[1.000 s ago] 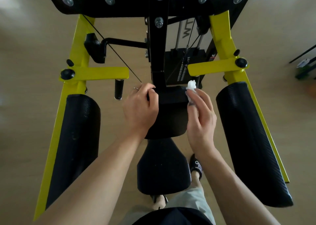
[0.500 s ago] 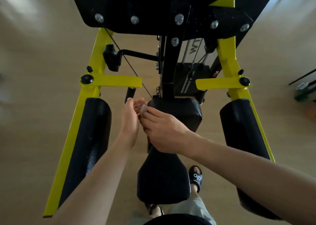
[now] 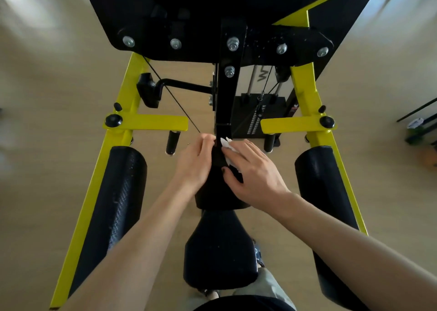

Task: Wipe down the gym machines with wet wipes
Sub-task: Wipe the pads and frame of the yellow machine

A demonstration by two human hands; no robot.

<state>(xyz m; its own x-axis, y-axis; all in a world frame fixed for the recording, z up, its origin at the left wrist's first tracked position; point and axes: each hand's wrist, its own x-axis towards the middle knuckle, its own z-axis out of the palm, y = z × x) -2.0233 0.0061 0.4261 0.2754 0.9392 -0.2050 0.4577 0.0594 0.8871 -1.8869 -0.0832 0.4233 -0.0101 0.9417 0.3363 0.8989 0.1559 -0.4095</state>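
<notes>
Pressing a white wet wipe [image 3: 226,148] under flat fingers onto the machine's centre pad [image 3: 214,183], the right hand [image 3: 254,173] scrubs while the left hand [image 3: 195,163], at nine o'clock, grips the pad's edge, apparently steadying it.

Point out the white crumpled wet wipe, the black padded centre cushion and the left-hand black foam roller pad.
white crumpled wet wipe [image 3: 227,145], head view, its exposed top edge.
black padded centre cushion [image 3: 216,187], head view, bare top between the hands.
left-hand black foam roller pad [image 3: 118,192], head view, mid-length.
</notes>
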